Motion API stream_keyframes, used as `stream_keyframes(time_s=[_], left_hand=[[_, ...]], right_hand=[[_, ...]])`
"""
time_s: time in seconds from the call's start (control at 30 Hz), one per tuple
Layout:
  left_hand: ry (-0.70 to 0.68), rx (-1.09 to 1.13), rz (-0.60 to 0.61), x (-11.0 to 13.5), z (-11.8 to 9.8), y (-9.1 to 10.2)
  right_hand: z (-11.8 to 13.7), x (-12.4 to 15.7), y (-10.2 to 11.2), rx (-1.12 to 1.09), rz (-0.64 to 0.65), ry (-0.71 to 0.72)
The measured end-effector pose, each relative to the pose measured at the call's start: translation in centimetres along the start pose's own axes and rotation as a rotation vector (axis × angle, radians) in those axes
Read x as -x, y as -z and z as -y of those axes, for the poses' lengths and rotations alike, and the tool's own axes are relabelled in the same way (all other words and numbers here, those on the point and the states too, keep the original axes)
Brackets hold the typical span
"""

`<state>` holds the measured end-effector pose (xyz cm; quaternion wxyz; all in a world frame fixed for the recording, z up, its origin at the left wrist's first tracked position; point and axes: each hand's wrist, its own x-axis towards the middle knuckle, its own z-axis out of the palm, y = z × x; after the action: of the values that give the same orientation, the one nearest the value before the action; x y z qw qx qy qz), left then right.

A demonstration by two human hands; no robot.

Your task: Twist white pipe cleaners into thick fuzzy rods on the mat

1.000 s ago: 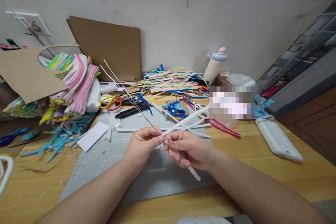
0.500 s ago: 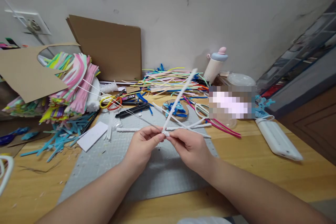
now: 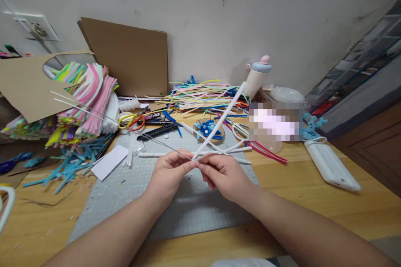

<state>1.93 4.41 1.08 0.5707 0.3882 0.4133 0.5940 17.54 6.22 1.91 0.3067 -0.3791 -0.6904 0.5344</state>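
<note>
Just above the grey cutting mat (image 3: 175, 212), my left hand (image 3: 172, 171) and my right hand (image 3: 222, 171) meet, thumbs and forefingers pinched close together. A white pipe cleaner (image 3: 221, 119) rises up and to the right from between the fingertips. Thin wires (image 3: 147, 137) run from my left hand up to the left. Where wires and pipe cleaner meet, a small white coil shows partly; the fingers hide the rest. Other white pipe cleaners (image 3: 150, 154) lie on the mat behind the hands. A round piece with blue pipe-cleaner shapes (image 3: 208, 130) sits farther back.
Bundled pastel pipe cleaners (image 3: 94, 87) and cardboard (image 3: 138, 62) stand at the left. Loose coloured pipe cleaners (image 3: 200, 98) are piled by the wall. Scissors (image 3: 136, 122), a black tool (image 3: 158, 132), a white card (image 3: 109, 162), a bottle (image 3: 255, 77) and a white device (image 3: 333, 164) are around.
The pipe cleaner has swung farther to the right. The thin wires now tilt lower towards the left. My right fingers have shifted slightly, with the lower ones now showing beneath.
</note>
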Motion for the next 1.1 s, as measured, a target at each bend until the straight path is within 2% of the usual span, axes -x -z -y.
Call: stream_keyframes(time_s=[0.1,0.17,0.2,0.23,0.3,0.4,0.47,0.53,0.7,0.87,0.97,1.1], left_hand=[[-0.030,-0.017,0.049,0.1,-0.2,0.0],[-0.036,-0.047,0.057,0.1,-0.3,0.0],[-0.030,-0.061,0.058,0.1,-0.4,0.0],[-0.021,-0.072,0.051,0.1,-0.4,0.1],[-0.009,-0.077,-0.003,0.0,-0.3,0.1],[0.005,-0.073,-0.110,0.0,0.1,0.2],[0.025,-0.079,-0.111,0.0,0.2,0.2],[0.036,-0.075,-0.085,0.0,0.3,0.2],[0.028,-0.035,-0.051,0.0,0.0,0.0],[0.031,-0.040,-0.079,-0.1,0.1,0.0],[0.034,-0.062,-0.091,-0.1,0.2,0.0],[0.024,-0.083,-0.070,-0.3,0.0,0.1]], right_hand=[[0.1,-0.5,0.3,-0.298,0.181,-0.158],[0.1,-0.7,0.3,-0.413,0.277,-0.203],[0.1,-0.7,0.2,-0.425,0.284,-0.206],[0.0,-0.7,0.1,-0.400,0.253,-0.198],[-0.2,-0.5,-0.3,-0.232,0.100,-0.115],[-0.7,0.0,-0.8,0.216,-0.123,0.145],[-1.0,0.3,-0.7,0.458,-0.154,0.303],[-1.0,0.5,-0.5,0.552,-0.160,0.377],[-0.8,0.4,0.1,0.534,-0.189,0.391],[-0.8,0.4,0.1,0.486,-0.196,0.395],[-0.7,0.3,0.1,0.405,-0.167,0.326],[-0.4,0.0,0.0,0.180,-0.105,0.168]])
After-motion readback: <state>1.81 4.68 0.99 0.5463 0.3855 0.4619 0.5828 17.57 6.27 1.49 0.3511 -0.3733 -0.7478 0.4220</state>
